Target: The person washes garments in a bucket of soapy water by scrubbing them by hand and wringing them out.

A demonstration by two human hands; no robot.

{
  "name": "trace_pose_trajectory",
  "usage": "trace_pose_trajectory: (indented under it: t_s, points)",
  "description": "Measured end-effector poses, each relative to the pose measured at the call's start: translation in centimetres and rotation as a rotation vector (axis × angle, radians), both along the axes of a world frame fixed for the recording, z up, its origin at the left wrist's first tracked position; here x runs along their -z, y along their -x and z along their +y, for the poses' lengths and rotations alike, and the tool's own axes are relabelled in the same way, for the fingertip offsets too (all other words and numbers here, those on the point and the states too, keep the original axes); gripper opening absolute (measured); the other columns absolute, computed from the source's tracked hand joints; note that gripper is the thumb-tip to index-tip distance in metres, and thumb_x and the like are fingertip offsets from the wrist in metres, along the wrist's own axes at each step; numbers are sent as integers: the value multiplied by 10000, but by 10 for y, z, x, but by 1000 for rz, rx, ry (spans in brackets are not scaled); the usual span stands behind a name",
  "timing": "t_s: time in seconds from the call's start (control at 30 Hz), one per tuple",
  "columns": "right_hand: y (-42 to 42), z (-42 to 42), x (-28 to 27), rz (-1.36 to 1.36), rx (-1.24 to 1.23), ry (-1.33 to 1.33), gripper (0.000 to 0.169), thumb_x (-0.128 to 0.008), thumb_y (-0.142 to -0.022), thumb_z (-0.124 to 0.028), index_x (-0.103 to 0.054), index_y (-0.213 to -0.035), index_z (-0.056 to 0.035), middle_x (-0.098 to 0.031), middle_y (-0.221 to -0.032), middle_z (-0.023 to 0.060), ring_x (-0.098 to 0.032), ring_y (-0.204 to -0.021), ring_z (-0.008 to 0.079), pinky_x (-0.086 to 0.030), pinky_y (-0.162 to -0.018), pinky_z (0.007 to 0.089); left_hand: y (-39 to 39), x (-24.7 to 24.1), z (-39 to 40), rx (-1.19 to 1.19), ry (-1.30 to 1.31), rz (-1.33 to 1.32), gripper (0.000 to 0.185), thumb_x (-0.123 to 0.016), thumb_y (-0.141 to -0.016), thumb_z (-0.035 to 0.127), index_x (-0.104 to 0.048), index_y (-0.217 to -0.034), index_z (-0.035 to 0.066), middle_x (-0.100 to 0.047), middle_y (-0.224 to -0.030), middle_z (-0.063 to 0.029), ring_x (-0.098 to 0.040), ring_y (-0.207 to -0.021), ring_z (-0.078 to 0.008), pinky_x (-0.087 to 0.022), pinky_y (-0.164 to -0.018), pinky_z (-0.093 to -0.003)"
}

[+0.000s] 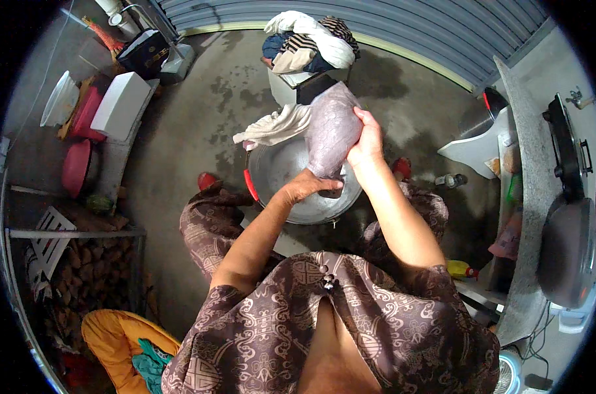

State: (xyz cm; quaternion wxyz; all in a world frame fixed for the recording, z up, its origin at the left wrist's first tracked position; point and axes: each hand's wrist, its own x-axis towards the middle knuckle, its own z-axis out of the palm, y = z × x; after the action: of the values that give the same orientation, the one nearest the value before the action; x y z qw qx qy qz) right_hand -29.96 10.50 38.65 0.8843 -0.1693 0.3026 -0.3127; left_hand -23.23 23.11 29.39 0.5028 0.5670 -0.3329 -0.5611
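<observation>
A wet greyish-pink cloth [331, 125] is held up over a round metal basin [290, 209] with red-sleeved handles. My left hand [308, 187] grips its narrowed lower end, the thumb pointing right. Higher up, my right hand [368, 135] holds the cloth's right side, fingers partly behind it. A twisted cream cloth [278, 125] lies across the far left rim of the basin, touching the grey-pink cloth. Beyond the basin, a heap of clothes with a white garment [327, 44] and a striped garment [298, 43] rests on a box or stool.
Wet patches mark the concrete floor [219, 64]. A white foam box [121, 106] and pink basins [79, 167] stand on a shelf at left. A glass jar [450, 180] lies on the floor at right, near a stone counter [527, 197]. Firewood [96, 271] is stacked lower left.
</observation>
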Motion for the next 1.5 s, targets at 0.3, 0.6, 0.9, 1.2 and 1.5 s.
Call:
trace_pose_trajectory:
  t_s: [0.3,0.6,0.9,1.2,1.5]
  points:
    - [66,-49,129,898,-337,929,610,-594,-705,-156,-374,-1258,-22,-506,-1112,168,-475,-1093,283,-375,-943,364,-1,13,1,-159,-102,-412,168,-579,-780,148,-619,-751,-13,-565,-604,-41,-516,-561,-145,-405,-532,-315]
    - [57,-2,103,515,-846,1266,1059,-773,-568,-103,-122,-1403,-107,-269,-1381,218,-290,-1279,305,-280,-1035,355,-4,23,-34,266,-238,-720,331,-530,-756,269,-608,-965,24,-593,-993,-226,-569,-908,-380,-445,-784,-455]
    - [34,-15,104,518,-452,1291,422,-728,-669,-87,-505,-1027,-84,-567,-861,37,-526,-793,131,-440,-725,276,-20,1,-34,-119,46,350,263,-560,-819,282,-609,-896,35,-596,-842,-62,-562,-751,-178,-428,-681,-310]
    - [52,30,76,491,-260,1528,253,-644,-736,-25,-518,-955,-24,-538,-985,93,-513,-970,206,-386,-872,309,18,55,33,-395,-373,1067,1170,-497,-587,813,-171,-1369,6,-171,-1408,-228,-280,-1229,-450,-292,-943,-600]
    - [62,67,42,271,-700,1712,252,-649,-697,10,-524,-913,-32,-543,-942,106,-547,-929,266,-428,-830,338,-12,22,22,-315,309,1128,636,-466,-838,557,-446,-1251,74,-493,-1237,-141,-503,-1108,-284,-387,-972,-421]
